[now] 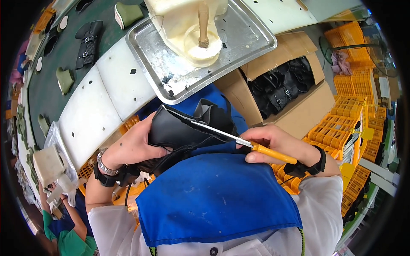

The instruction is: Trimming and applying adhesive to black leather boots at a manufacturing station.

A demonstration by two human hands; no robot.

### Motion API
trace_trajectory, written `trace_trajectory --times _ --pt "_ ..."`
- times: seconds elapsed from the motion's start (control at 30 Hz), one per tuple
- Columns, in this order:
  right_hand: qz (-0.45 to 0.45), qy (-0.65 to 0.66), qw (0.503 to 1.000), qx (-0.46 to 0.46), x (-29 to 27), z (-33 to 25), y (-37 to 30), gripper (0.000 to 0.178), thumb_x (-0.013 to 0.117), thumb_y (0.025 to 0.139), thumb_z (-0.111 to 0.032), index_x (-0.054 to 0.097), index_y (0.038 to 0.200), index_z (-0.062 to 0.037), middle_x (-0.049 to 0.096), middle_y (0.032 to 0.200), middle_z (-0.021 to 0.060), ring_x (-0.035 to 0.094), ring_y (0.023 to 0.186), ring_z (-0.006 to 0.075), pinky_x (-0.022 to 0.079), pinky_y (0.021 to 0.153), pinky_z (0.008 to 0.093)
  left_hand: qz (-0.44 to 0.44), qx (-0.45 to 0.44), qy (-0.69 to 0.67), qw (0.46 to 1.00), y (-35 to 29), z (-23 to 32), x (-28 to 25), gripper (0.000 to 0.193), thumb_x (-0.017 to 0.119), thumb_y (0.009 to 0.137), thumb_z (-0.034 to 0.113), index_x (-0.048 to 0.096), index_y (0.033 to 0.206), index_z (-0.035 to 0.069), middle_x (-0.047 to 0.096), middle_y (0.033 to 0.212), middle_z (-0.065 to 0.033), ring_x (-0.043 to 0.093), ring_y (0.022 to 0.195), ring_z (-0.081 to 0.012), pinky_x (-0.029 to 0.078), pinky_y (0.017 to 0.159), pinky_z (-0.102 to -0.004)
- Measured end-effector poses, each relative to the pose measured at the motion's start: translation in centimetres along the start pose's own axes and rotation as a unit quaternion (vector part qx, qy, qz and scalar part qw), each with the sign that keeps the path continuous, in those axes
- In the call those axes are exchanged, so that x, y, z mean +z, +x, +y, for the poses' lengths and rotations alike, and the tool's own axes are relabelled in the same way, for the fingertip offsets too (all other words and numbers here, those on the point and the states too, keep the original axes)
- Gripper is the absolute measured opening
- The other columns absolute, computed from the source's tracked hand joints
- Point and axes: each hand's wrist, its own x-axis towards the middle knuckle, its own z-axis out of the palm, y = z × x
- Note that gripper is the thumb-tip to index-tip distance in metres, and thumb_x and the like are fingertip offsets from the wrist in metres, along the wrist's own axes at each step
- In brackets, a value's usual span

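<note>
My left hand grips a black leather boot upper in front of my blue apron, thumb on its near side and fingers hidden behind. The upper's edge stands open toward the tray, with a folded flap at the top. My right hand is closed around a yellow-handled tool with a long thin metal shaft. That shaft reaches left across the upper's opening, its tip at the upper's edge. Beyond the upper, a metal tray carries a whitish plastic container with a wooden-handled brush standing in it.
A cardboard box of black boot uppers stands beyond my right hand. Yellow plastic crates are stacked at the right. Black and green boot uppers lie on a dark green surface at the left. A person in green is at lower left.
</note>
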Motion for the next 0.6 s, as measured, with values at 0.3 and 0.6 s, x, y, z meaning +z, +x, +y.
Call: trace_trajectory --times 0.3,0.6 --pt "0.292 -0.087 0.952 -0.032 -7.3 1.3 0.0 0.027 0.067 0.077 -0.016 0.058 0.098 -0.0024 0.051 0.068 -0.0041 0.044 0.065 0.0013 0.040 0.060 0.0173 0.016 0.001 -0.017 1.000 -0.3 -0.6 -0.3 0.073 0.068 0.063 0.001 0.033 0.128 0.001 0.051 0.112 -0.0090 0.048 0.102 -0.0144 0.037 0.092 -0.0276" --pt "0.520 -0.451 0.721 0.084 -27.1 8.2 8.2 0.041 0.060 0.075 -0.030 0.056 0.110 -0.0092 0.061 0.094 0.0186 0.058 0.090 0.0339 0.047 0.078 0.0390 0.250 0.039 -0.099 0.962 -4.7 -1.3 -1.3 0.061 0.066 0.059 -0.006 0.043 0.116 -0.003 0.055 0.106 -0.0080 0.052 0.096 -0.0135 0.042 0.086 -0.0280"
